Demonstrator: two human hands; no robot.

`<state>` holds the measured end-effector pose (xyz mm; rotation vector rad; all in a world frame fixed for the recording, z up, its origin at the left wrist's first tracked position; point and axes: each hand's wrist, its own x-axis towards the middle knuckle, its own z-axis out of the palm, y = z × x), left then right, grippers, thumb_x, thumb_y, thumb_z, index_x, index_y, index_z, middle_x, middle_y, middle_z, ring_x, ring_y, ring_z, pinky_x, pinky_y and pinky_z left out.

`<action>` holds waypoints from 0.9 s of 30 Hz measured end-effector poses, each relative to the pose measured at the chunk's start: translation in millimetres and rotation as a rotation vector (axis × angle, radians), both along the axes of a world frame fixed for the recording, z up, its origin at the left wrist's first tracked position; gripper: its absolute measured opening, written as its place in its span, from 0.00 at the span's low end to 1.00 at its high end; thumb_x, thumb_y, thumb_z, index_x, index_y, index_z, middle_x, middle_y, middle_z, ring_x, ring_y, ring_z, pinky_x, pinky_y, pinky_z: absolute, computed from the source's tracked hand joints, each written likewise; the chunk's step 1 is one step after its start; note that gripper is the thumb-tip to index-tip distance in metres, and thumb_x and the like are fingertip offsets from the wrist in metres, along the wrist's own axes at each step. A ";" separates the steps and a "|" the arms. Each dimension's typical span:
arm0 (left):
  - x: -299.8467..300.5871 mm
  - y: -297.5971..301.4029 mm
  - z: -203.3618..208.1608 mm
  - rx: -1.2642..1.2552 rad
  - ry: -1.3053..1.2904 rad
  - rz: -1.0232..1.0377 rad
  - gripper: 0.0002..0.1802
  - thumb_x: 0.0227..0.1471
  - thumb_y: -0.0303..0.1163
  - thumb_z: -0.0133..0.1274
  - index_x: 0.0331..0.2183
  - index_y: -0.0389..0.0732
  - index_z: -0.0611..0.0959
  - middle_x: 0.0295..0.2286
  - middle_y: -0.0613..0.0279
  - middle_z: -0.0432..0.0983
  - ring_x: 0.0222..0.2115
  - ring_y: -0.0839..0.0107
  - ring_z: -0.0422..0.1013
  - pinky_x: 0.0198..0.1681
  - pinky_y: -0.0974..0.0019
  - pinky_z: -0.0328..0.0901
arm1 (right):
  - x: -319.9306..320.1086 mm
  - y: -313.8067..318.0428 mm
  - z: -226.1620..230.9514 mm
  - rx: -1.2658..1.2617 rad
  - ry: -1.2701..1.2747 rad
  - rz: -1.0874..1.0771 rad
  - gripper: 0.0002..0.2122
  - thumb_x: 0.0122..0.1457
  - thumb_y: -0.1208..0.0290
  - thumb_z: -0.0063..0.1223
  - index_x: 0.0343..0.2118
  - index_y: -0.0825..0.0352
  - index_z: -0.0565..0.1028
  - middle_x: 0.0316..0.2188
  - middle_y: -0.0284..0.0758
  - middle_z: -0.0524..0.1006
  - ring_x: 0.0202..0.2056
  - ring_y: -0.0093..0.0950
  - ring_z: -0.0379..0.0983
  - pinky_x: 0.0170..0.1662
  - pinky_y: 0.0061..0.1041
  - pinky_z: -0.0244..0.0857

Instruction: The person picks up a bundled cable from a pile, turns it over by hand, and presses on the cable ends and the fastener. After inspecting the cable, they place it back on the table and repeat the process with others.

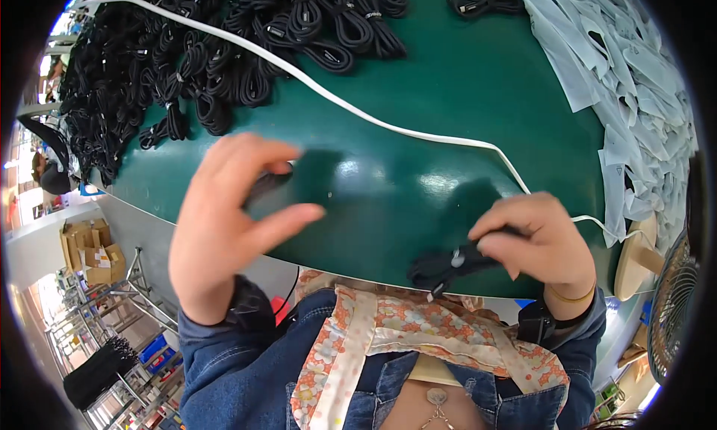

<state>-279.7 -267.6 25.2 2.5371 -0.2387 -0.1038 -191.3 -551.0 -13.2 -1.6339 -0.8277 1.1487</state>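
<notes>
My right hand (541,240) is closed on one end of a coiled black cable (439,266) near the front edge of the green table. A small tie circles the coil's middle, and a plug end hangs at the table edge. To the left, my left hand (228,213) is raised over the table, slightly blurred, with thumb and fingers spread apart. A dark patch shows behind its fingers; whether it is an object or shadow I cannot tell.
A large heap of coiled black cables (202,57) covers the far left. One black coil (485,3) lies at the far right beside a pile of pale plastic bags (597,64). A white cord (336,100) crosses the table (448,79). A fan (668,310) stands at the right.
</notes>
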 end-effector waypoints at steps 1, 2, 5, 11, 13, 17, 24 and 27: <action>-10.6 11.5 -7.4 0.051 -0.023 0.099 0.26 0.29 0.34 0.57 0.34 0.35 0.70 0.24 0.59 0.68 0.29 0.65 0.64 0.35 0.67 0.58 | -1.4 0.3 0.4 0.111 0.171 -0.306 0.11 0.49 0.72 0.43 0.33 0.73 0.68 0.28 0.40 0.70 0.17 0.23 0.66 0.20 0.17 0.58; -18.8 20.2 -15.8 0.100 -0.047 0.197 0.24 0.27 0.32 0.58 0.33 0.37 0.71 0.23 0.60 0.67 0.28 0.63 0.64 0.33 0.66 0.59 | -2.8 0.8 0.8 0.225 0.341 -0.613 0.11 0.49 0.76 0.43 0.37 0.73 0.67 0.30 0.41 0.70 0.24 0.27 0.68 0.29 0.20 0.63; -33.4 34.1 -42.1 0.347 -0.041 0.311 0.22 0.26 0.29 0.56 0.31 0.37 0.72 0.23 0.60 0.67 0.28 0.63 0.63 0.33 0.66 0.59 | 1.5 25.5 5.8 0.691 0.420 -1.118 0.14 0.51 0.75 0.40 0.42 0.73 0.64 0.33 0.42 0.70 0.31 0.29 0.67 0.36 0.22 0.61; -16.0 15.6 -29.6 0.528 -0.084 0.176 0.19 0.24 0.24 0.53 0.28 0.37 0.73 0.22 0.60 0.68 0.27 0.61 0.64 0.32 0.66 0.59 | 2.2 3.3 -13.1 0.499 0.410 -0.521 0.22 0.51 0.67 0.40 0.46 0.75 0.57 0.38 0.45 0.67 0.41 0.34 0.64 0.44 0.27 0.56; -4.0 -7.9 -12.2 0.051 -0.115 0.025 0.18 0.24 0.24 0.55 0.27 0.37 0.73 0.24 0.59 0.69 0.28 0.62 0.66 0.32 0.67 0.60 | 3.9 -1.2 -15.5 0.381 0.341 -0.302 0.23 0.50 0.68 0.42 0.47 0.75 0.56 0.40 0.45 0.66 0.41 0.34 0.63 0.44 0.27 0.56; 25.9 -50.3 -12.1 -0.759 -0.202 -0.235 0.18 0.26 0.21 0.56 0.27 0.35 0.70 0.27 0.51 0.70 0.29 0.67 0.67 0.32 0.69 0.62 | -4.8 7.7 -7.8 0.286 0.199 -0.206 0.26 0.47 0.68 0.47 0.47 0.75 0.55 0.38 0.45 0.66 0.38 0.32 0.65 0.42 0.28 0.57; 59.6 -85.8 -45.3 -1.169 -0.132 -0.266 0.24 0.27 0.20 0.55 0.33 0.35 0.67 0.32 0.46 0.66 0.32 0.65 0.66 0.37 0.66 0.62 | -10.4 4.5 -7.7 0.629 0.289 -0.597 0.25 0.42 0.79 0.51 0.45 0.77 0.56 0.36 0.41 0.67 0.35 0.26 0.66 0.40 0.21 0.60; 57.3 -84.7 -48.8 -1.284 -0.028 -0.238 0.24 0.27 0.20 0.55 0.33 0.35 0.67 0.32 0.46 0.67 0.32 0.65 0.66 0.37 0.66 0.63 | -10.2 2.9 -9.1 0.603 0.160 -0.548 0.26 0.41 0.78 0.53 0.44 0.78 0.57 0.35 0.42 0.67 0.35 0.25 0.66 0.39 0.20 0.60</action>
